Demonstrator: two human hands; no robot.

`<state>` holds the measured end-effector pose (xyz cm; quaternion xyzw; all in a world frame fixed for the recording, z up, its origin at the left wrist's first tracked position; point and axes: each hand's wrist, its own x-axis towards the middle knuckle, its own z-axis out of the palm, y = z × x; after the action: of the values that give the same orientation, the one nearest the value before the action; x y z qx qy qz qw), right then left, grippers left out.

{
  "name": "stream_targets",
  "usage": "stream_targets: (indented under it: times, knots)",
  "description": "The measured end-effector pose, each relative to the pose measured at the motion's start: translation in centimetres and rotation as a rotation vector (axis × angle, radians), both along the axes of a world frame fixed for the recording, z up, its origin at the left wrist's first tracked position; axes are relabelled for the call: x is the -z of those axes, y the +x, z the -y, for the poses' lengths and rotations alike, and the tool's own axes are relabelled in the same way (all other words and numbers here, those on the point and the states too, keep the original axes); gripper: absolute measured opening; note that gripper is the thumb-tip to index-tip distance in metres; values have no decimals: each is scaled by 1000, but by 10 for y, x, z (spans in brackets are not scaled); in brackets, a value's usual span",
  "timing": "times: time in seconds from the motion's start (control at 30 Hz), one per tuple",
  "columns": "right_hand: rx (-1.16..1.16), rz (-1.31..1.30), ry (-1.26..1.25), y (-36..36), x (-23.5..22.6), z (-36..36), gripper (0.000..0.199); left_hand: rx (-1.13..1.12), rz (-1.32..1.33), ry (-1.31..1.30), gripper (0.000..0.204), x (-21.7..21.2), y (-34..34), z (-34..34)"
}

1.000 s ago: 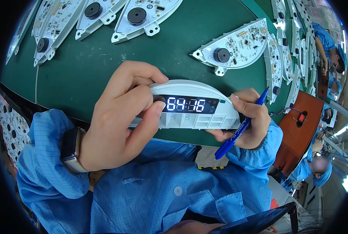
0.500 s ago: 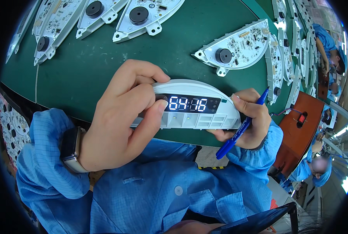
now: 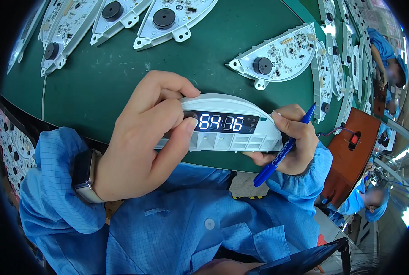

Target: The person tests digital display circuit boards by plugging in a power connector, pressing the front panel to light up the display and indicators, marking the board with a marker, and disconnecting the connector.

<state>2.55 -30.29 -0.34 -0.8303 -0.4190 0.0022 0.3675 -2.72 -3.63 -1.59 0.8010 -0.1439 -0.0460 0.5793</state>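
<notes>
Between my two hands is a white half-moon display module [image 3: 229, 103], its dark panel lit with white digits. My left hand [image 3: 152, 130] grips its left end, with the thumb pressed on the panel's left edge and fingers over the top rim. The other end is held by my right hand [image 3: 298, 137], thumb on the front face and fingers partly hidden behind. A blue marker pen [image 3: 278, 160] is also tucked in my right hand, lying slanted across the fingers with its tip up. The module is tilted toward me, above the green table [image 3: 99, 87].
One white module [image 3: 282, 57] lies circuit side up beyond my right hand. Several similar modules [image 3: 163, 23] line the far left, and more [image 3: 323, 82] stand in rows at the right. A brown box [image 3: 351, 156] with a red switch sits at the right; co-workers in blue [image 3: 383, 50] are beyond.
</notes>
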Motion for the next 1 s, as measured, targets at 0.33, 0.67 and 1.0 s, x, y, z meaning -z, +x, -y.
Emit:
stream_targets:
  times: [0.33,0.67,1.0]
  knots:
    - [1,3,6,0,2,0,56,11,-9,-29,18,0,1,1]
    - [-34,-1,-84,-1,0,1,65,-1,-18,-15,20,-2,1,1]
    - [-61,18,-52,1,-1,4,68,44,4,-4,29,-2,12,-17]
